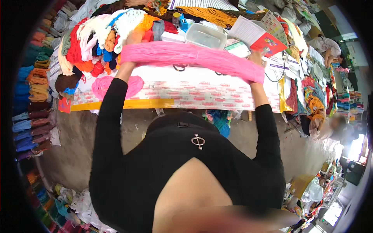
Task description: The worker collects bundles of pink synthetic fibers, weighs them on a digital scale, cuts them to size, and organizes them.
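A long skein of bright pink yarn point(196, 56) is stretched above the table between my two hands, dipping toward the right. Its left end loops round my left hand point(135, 37), which is partly blurred in front of the heaped yarn. At the other end, my right hand point(257, 58) holds the skein taut, with the loop lying over the wrist and the fingers above it. A second pink skein point(134, 86) lies bunched on the table under my left forearm. Dark ring-shaped handles, perhaps of scissors point(179, 68), peek out below the stretched yarn.
Many-coloured yarn point(83, 44) is heaped at the back left of the table point(186, 93). A clear plastic box point(206, 35), a red booklet point(268, 44) and a plastic basket point(275, 25) stand behind the skein. Yarn stacks point(39, 87) line the left. Another person point(326, 44) bends at the far right.
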`<state>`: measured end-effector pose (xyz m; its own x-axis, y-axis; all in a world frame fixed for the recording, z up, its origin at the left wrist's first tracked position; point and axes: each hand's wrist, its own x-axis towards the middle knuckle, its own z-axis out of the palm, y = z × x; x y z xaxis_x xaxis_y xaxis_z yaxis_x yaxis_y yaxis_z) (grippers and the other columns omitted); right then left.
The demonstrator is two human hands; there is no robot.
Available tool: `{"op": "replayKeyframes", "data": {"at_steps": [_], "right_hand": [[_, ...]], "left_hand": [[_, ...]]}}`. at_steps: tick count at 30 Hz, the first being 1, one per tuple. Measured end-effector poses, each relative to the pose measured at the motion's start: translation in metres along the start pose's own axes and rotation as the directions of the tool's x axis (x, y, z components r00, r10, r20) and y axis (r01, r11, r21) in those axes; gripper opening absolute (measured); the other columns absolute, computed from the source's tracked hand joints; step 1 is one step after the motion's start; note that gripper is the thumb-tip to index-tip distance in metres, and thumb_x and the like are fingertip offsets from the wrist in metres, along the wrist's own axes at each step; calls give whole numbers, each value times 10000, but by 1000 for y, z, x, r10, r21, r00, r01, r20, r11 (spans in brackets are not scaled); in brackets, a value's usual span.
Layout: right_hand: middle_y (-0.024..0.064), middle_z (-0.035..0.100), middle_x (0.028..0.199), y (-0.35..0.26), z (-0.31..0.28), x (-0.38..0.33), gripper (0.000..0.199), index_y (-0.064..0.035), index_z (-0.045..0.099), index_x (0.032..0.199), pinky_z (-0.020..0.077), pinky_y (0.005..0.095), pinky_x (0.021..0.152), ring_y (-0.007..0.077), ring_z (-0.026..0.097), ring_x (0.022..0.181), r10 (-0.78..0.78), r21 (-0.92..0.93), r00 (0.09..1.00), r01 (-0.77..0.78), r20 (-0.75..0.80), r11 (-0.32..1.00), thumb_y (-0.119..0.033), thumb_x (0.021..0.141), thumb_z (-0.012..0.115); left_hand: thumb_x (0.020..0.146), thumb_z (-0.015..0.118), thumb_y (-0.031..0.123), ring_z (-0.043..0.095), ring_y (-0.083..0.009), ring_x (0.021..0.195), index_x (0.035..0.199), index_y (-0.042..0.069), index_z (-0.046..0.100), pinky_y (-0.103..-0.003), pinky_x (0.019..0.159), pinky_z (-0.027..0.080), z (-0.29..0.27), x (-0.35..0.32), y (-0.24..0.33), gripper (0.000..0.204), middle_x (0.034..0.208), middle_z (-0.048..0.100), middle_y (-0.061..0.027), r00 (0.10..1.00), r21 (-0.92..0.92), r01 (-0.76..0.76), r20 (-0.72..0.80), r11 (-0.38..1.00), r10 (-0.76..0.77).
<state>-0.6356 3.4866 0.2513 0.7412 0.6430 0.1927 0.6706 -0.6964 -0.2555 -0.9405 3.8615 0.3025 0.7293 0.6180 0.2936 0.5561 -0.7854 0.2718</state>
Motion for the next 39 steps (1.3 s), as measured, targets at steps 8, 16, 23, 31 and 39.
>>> {"op": "replayKeyframes", "data": {"at_steps": [8,16,23,31,39], "right_hand": [[126,562,1179,-47,-127,-21,426,-74,538,1192,376,314,952,230,516,1101,-67,388,995,92,-77,917,-172,778,564],[83,352,1377,-67,-93,-46,428,-155,510,1206,174,440,1076,300,223,1318,-481,-451,866,377,-139,809,-355,828,498],[136,467,1274,96,-35,-32,514,-135,441,1273,334,503,973,368,426,1177,-55,-338,998,61,28,939,-393,831,486],[158,227,1429,-104,-87,-100,1050,-70,168,1404,186,370,1077,261,197,1327,-400,852,786,-291,472,435,-297,609,815],[184,211,1431,-130,-65,-80,726,-144,136,1410,259,469,1043,336,215,1321,-132,647,987,-161,94,-745,-408,855,525]], "left_hand": [[847,519,242,429,-295,1174,1235,78,468,-354,990,325,61,-14,-30,425,1242,490,-120,940,-168,-221,226,961,256],[846,512,280,266,-272,1302,1312,153,390,-478,1058,168,117,-28,96,498,1388,329,-80,957,193,-276,142,942,251],[836,531,328,228,-306,1318,1365,232,305,-640,1003,115,-1,-2,74,583,1407,281,-68,876,208,-244,-371,947,307],[882,481,360,464,-297,1128,1315,70,362,-409,998,314,22,-125,171,535,1286,432,-156,886,-434,-387,70,813,459],[790,630,171,583,-187,851,1054,41,582,-291,742,451,-12,-90,197,298,934,602,-82,921,-840,-115,109,530,373]]}}
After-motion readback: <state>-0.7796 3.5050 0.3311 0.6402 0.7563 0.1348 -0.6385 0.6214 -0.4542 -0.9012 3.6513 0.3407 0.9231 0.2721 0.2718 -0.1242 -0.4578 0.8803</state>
